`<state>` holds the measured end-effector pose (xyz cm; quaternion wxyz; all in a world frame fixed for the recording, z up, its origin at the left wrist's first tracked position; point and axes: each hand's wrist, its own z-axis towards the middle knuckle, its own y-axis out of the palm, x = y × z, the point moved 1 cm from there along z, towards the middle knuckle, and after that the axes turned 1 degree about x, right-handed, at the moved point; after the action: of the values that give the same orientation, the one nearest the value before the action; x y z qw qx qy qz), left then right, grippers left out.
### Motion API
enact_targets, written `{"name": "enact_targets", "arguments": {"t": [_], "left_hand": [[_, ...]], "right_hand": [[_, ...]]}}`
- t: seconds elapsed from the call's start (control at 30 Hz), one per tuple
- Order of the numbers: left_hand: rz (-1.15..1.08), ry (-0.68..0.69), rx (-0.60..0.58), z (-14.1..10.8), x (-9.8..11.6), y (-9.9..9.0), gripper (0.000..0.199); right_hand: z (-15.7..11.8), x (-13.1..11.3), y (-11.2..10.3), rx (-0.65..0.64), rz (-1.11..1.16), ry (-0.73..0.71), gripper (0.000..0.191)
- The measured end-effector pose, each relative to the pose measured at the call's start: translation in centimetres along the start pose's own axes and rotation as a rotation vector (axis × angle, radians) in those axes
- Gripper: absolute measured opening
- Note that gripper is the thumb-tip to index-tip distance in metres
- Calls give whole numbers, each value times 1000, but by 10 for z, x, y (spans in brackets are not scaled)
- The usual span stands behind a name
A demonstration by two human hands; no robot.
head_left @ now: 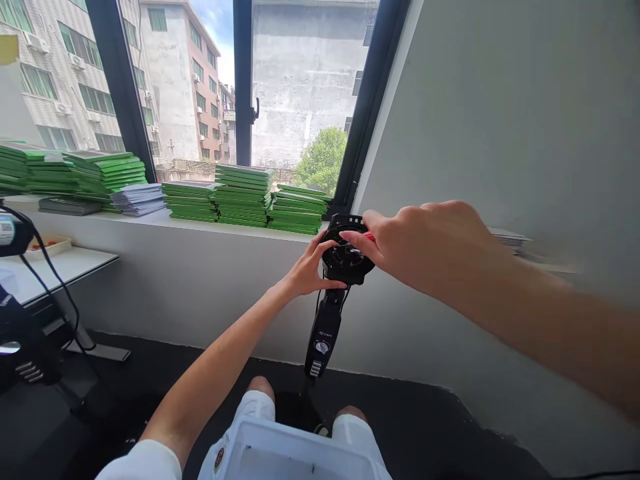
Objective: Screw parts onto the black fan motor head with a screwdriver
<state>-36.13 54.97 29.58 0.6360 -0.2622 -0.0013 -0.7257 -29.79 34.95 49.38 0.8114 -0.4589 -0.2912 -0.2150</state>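
Observation:
A black round device (345, 270) sits at the top of a black stand arm (324, 333), which has a silver knob and stands upright between my knees. The fingers and thumb of my left hand (307, 268) are closed around the left side and lower rim of the device. Over its upper right side, my right hand (420, 237) grips a red-handled tool (369, 236). My fist covers most of this tool; a short shiny metal part shows against the device's face. A white tray (300, 443) rests across my lap.
Green-edged stacks of booklets (243, 200) line the windowsill, with a pile of white papers (140, 200) among them. At left stand a white table (65, 267) and another black device with cables (15, 233). The wall rises close on the right.

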Motion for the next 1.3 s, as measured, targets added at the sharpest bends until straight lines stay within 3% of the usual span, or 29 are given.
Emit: {"name": "enact_targets", "arguments": {"t": [0.13, 0.3, 0.43, 0.63, 0.73, 0.8, 0.93, 1.1, 1.23, 1.3], "left_hand": [[-6, 1, -4, -1, 0, 0, 96], [3, -32, -23, -2, 1, 2, 97], [5, -29, -21, -4, 0, 2, 99], [37, -33, 6, -4, -4, 4, 100], [24, -26, 12, -4, -3, 4, 99], [14, -34, 6, -4, -2, 3, 98], [4, -34, -3, -4, -1, 3, 96], [3, -26, -4, -4, -2, 4, 97], [1, -35, -2, -4, 0, 3, 94], [1, -36, -9, -5, 1, 2, 94]], "right_hand": [[-2, -4, 0, -105, 146, -48, 40], [-4, -3, 1, -1, -10, 15, 54], [-6, -2, 4, -96, 130, -79, 35], [-9, -10, 5, 0, -1, -26, 47], [-8, -10, 6, -77, 106, -62, 36], [-8, -8, 7, -106, 136, -57, 38], [-9, -2, 6, 9, -15, 22, 55], [-7, -1, 7, -48, 84, -65, 41], [-7, 0, 8, 44, -12, 36, 52], [-9, -1, 9, 48, 40, -16, 44]]}}
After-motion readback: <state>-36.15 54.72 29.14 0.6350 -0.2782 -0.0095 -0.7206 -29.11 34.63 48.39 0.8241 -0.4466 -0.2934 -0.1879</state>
